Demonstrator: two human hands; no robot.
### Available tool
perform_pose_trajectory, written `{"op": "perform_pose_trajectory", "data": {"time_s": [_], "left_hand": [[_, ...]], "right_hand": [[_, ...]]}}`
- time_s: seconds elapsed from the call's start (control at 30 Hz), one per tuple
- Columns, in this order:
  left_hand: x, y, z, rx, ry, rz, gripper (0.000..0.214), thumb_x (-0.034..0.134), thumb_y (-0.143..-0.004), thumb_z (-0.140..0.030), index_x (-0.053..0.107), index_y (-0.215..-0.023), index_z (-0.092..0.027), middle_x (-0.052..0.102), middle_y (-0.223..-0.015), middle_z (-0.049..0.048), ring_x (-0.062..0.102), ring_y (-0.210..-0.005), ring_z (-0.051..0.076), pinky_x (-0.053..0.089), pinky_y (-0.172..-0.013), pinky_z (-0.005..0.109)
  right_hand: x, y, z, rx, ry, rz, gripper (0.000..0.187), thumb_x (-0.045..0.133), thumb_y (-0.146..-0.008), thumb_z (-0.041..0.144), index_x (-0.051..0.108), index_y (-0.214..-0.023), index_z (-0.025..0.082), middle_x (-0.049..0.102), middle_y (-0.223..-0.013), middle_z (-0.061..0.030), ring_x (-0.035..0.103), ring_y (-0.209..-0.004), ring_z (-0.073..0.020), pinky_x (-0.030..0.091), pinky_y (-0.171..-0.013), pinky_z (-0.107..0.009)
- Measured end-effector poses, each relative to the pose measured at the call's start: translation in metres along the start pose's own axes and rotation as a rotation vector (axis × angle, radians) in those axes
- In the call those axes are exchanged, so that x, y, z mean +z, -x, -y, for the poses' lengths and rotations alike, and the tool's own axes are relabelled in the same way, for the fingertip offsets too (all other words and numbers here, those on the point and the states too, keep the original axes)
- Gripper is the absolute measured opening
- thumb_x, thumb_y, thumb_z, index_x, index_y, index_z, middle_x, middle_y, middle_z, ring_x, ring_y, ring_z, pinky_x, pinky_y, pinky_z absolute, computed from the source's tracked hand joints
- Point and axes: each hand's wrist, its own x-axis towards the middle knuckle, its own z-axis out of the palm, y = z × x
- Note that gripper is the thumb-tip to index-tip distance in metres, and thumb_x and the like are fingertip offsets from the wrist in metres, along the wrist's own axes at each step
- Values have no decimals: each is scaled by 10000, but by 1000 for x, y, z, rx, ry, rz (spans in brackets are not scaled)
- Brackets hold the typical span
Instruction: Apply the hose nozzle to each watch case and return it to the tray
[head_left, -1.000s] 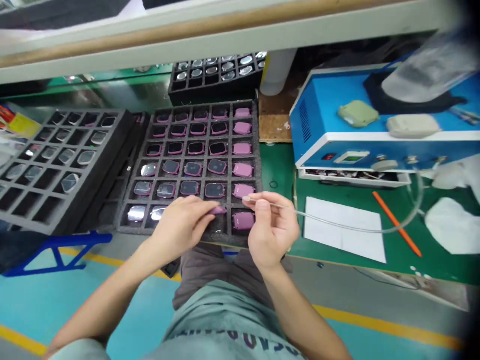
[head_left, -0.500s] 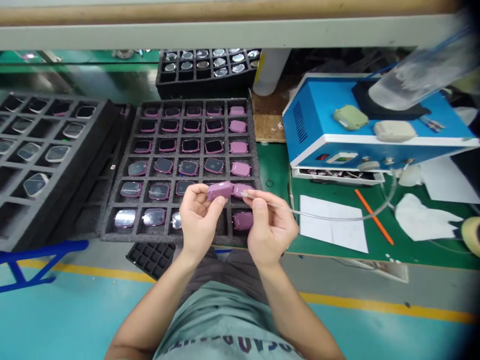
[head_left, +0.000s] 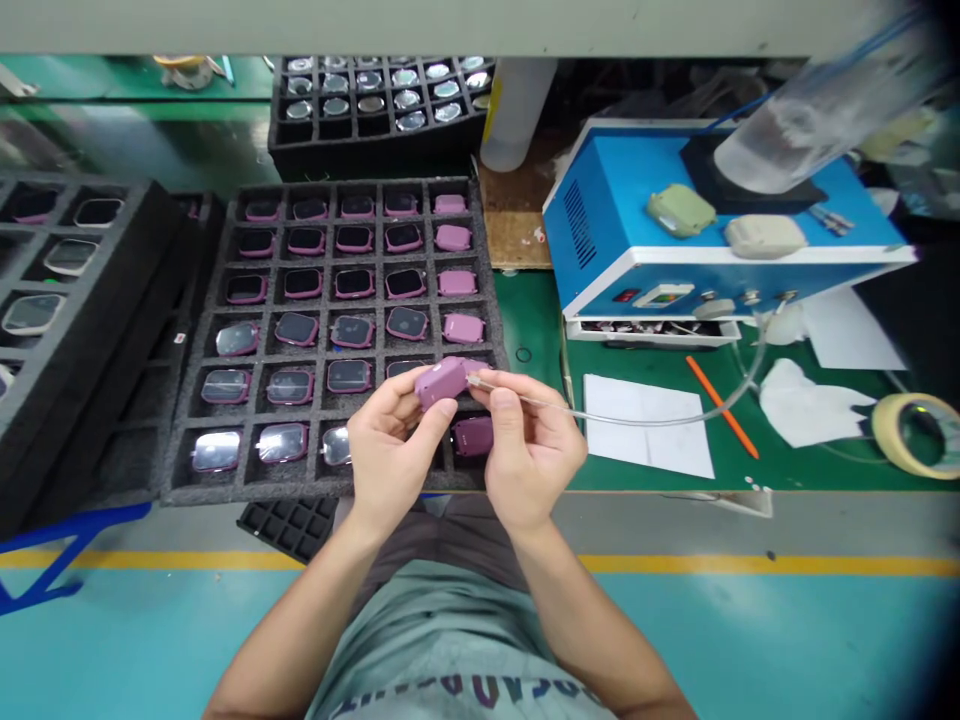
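Note:
Between the thumb and fingers of my left hand (head_left: 397,435) is a purple watch case (head_left: 441,382), held tilted above the tray. My right hand (head_left: 534,445) pinches the end of a clear thin tube (head_left: 637,421); its tip touches or nearly touches the right edge of the case. The tube curves back to the front of a blue machine (head_left: 611,235). Below both hands lies a black foam tray (head_left: 251,400) with purple-framed watch cases in its compartments, screens up in most columns and plain purple backs up in the right column. My hands cover part of its front rows.
At the left a stacked foam tray (head_left: 139,245) holds more watch cases; another tray (head_left: 281,155) stands behind. To the right lie white paper (head_left: 649,430), an orange stick (head_left: 721,405) and a tape roll (head_left: 885,425). Green and beige cases sit on the machine.
The tube tip in my right hand has come closer to the purple case, up against its right edge. My left hand has turned the case slightly. The camera view has shifted.

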Motion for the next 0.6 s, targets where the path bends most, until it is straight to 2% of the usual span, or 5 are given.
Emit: {"op": "perform_pose_trajectory", "data": {"time_s": [0.47,0.6], "left_hand": [[0,1,0,-3,-23,7,388,895,-829,-320,752,-1158,-170,825,-1180,114,808,-1075,269,648,-1006,385],[1,1,-1,8,-13,4,365,891,-831,-287,754,-1148,-166,831,-1161,109,814,-1057,255,654,-986,357]], "right_hand": [[-1,-1,1,-4,25,6,122,684,-1004,302,774,-1056,238,830,-1021,-39,811,-934,-189,696,-870,-350],[-1,-1,0,-6,7,0,118,686,-1004,297,775,-1053,238,826,-1012,-34,808,-930,-183,692,-870,-343]]}}
